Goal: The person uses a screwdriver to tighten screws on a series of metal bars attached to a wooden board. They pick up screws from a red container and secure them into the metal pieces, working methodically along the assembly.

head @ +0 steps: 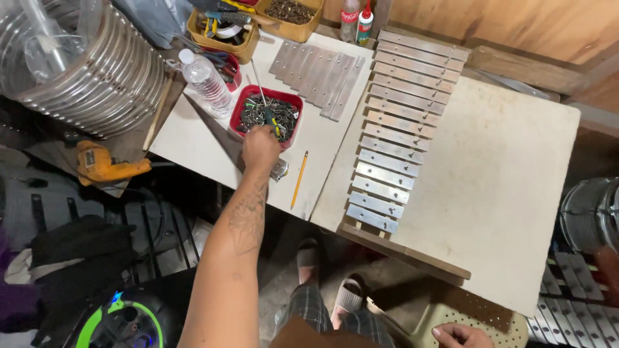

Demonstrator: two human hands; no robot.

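While the left arm stretches fwd across the bench, stuff at far left sits out of the way: coiled clear hose w/ metal rings [97, 71] up in the corner, orange drill [103, 164] parked on the lower ledge just off the board edge, prob so it's reachable w/o cluttering the work surface. Plastic water bottle [206, 80] lies tilted next to the red tray [248, 103]. Left hand [260, 149] is at the tray's near rim, fingers curled together into the screws/small hardware; can't tell exactly what they're clamped on, maybe the green-handled tool [269, 117] sticking up there w/ its thin shaft. Tray sits near the board's front edge, easy reach. Yellow pencil [299, 179] lies just right of the hand, loose. Spare metal bars [319, 72] laid side by side behind the tray, apart from the assembly. Further right, metal bars on two wooden rails [396, 135], xylophone-style, short at front, long at back, already spaced. Right hand [461, 335] rests low at bottom right on a perforated stool seat [490, 319], fingers loosely bent, holding nothing visible.
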